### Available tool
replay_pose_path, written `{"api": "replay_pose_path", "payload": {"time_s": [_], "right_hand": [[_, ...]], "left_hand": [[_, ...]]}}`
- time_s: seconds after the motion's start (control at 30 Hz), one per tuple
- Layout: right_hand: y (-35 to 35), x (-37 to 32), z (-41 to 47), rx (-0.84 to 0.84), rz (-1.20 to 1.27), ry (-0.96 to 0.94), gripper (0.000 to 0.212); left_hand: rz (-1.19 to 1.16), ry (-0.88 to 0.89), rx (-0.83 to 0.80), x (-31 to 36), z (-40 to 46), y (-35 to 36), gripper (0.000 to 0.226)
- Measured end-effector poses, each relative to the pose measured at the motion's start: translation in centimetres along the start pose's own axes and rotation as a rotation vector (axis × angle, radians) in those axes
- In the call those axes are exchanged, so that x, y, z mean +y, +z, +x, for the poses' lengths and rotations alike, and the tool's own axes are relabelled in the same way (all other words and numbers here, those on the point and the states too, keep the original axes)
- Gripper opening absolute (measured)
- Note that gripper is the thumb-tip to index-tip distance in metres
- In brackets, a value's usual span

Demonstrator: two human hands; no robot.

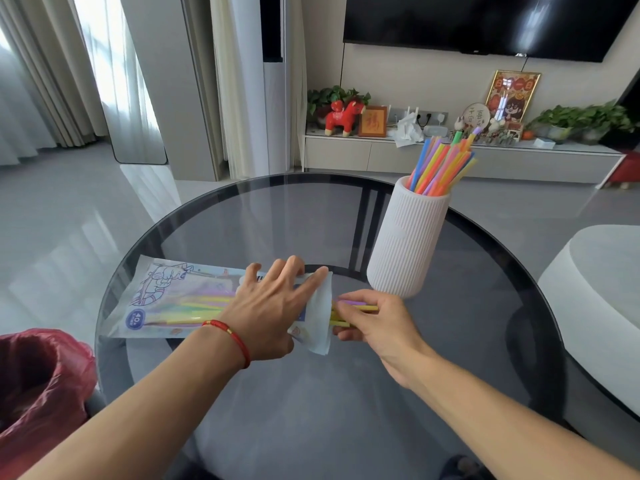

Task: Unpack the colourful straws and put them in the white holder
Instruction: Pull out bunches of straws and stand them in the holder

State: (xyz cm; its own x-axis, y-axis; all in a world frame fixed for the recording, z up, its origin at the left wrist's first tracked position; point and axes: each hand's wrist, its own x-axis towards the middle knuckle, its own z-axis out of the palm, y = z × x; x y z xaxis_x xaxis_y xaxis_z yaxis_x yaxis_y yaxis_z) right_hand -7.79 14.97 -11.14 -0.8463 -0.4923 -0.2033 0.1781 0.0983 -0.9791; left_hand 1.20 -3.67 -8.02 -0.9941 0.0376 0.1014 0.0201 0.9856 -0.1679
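A printed plastic straw packet (166, 299) lies flat on the round glass table (277, 216), its open end pointing right. My left hand (273, 306) presses down on the packet near that open end. My right hand (374, 320) pinches a few yellow and purple straws (356, 308) that stick out of the opening. More straws remain inside the packet. The white ribbed holder (405, 240) stands upright just beyond my right hand, with several colourful straws (443, 161) leaning in it.
A bin lined with a red bag (38, 382) sits at the lower left, beside the table. A white rounded seat (595, 292) is to the right. A TV cabinet with ornaments and plants (450, 147) runs along the far wall.
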Motion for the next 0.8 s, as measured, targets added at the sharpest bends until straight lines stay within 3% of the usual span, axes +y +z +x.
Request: {"api": "replay_pose_path", "payload": {"time_s": [0.2,0.43,0.6,0.8], "right_hand": [[-2.4,-1.8,0.6,0.055,0.004,-0.045,0.012],[-3.3,-1.6,0.5,-0.013,0.076,-0.021,0.023],[-2.4,-1.1,0.8,0.042,0.01,-0.111,0.004],[-6.1,-4.2,0.3,0.12,-0.155,-0.239,0.008]], "left_hand": [[-0.049,-0.04,-0.011,-1.0,-0.3,0.4,0.111],[-0.083,-0.002,-0.008,-0.4,0.0,0.3,0.11],[-0.08,0.004,-0.028,-0.2,-0.1,0.5,0.111],[-0.138,-0.043,-0.119,-1.2,-0.5,0.7,0.128]]}}
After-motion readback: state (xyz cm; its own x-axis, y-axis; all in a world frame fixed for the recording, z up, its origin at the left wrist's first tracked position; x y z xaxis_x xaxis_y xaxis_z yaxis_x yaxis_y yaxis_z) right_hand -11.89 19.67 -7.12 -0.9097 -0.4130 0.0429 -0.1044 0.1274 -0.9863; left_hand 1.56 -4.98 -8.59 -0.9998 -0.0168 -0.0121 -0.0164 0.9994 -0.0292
